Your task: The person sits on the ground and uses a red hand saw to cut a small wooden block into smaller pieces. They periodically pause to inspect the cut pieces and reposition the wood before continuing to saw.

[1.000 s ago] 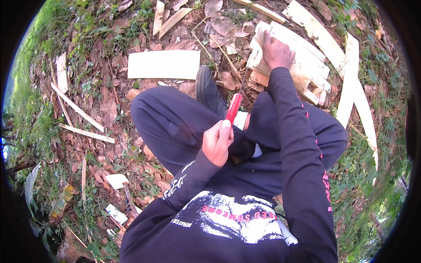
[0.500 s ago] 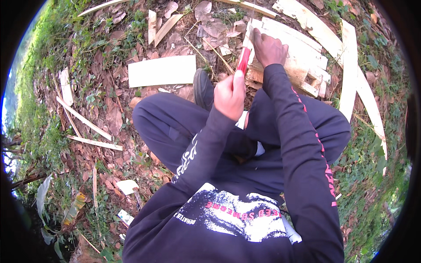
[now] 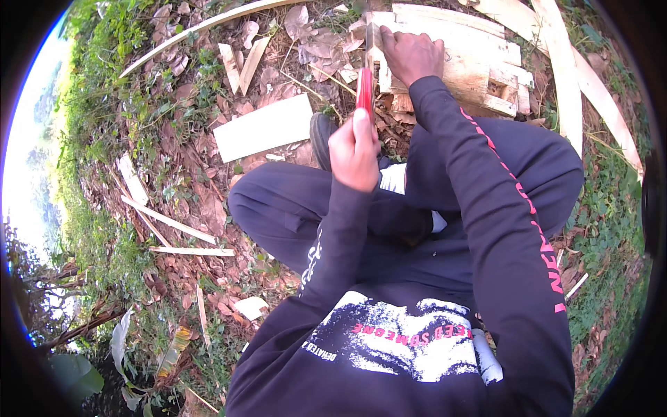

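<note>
Outdoor woodcutting spot: leaf litter [image 3: 201, 201], grass [image 3: 97, 125], split planks [image 3: 262, 128].

tool blade [image 3: 368, 42] too thin to make out, wooden block [image 3: 472, 62] partly hidden under right hand [image 3: 411, 55]

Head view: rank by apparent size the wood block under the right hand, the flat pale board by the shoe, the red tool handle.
1. wood block
2. flat pale board
3. red tool handle, gripped by the left hand

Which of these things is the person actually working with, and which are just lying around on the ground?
In use:
- left hand gripping the red-handled blade
- right hand pressing on the pale wood block

Lying about:
- flat white board
- thin wood strips
- dry leaves
- long planks
</note>
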A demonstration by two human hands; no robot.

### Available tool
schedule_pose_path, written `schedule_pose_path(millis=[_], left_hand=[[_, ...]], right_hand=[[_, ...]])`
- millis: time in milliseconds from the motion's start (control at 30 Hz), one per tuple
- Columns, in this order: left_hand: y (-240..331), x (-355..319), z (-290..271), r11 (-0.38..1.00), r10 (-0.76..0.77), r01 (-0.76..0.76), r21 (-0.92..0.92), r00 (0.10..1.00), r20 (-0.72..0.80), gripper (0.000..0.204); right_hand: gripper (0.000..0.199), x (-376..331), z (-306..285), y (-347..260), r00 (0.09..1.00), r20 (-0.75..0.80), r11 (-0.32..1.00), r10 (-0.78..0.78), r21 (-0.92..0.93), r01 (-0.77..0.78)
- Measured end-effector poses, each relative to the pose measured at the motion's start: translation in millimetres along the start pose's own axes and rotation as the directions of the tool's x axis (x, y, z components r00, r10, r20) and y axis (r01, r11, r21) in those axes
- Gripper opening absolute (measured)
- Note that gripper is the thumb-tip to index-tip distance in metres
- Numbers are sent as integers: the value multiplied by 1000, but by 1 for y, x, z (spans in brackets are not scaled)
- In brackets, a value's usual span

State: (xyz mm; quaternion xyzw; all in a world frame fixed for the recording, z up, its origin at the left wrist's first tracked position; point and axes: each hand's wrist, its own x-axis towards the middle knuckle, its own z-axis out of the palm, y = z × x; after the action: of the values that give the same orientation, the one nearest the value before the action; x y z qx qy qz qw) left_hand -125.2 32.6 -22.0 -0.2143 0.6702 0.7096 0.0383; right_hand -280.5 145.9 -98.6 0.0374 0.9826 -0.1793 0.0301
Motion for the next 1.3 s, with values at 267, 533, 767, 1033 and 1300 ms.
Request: schedule_pose_path(millis=[267, 533, 767, 1033, 1300], left_hand=[[-2, -48, -21, 999, -27, 26, 44, 1000, 16, 41], [1, -37, -17, 997, -16, 15, 76, 1000, 10, 43], [2, 13, 6, 984, 99, -100, 146, 995, 17, 46], [0, -57, -21, 998, -12, 12, 69, 1000, -11, 45], [5, 6, 3, 965, 69, -69, 251, 998, 9, 42]], right_hand=[[64, 8, 4, 1, 998, -27, 999, 49, 3, -49], [59, 1, 2, 5, 997, -32, 998, -68, -6, 67], [60, 5, 2, 1, 999, -35, 1000, -25, -7, 25], [59, 2, 2, 4, 996, -45, 997, -74, -41, 72], [59, 6, 8, -2, 999, -21, 999, -30, -45, 29]])
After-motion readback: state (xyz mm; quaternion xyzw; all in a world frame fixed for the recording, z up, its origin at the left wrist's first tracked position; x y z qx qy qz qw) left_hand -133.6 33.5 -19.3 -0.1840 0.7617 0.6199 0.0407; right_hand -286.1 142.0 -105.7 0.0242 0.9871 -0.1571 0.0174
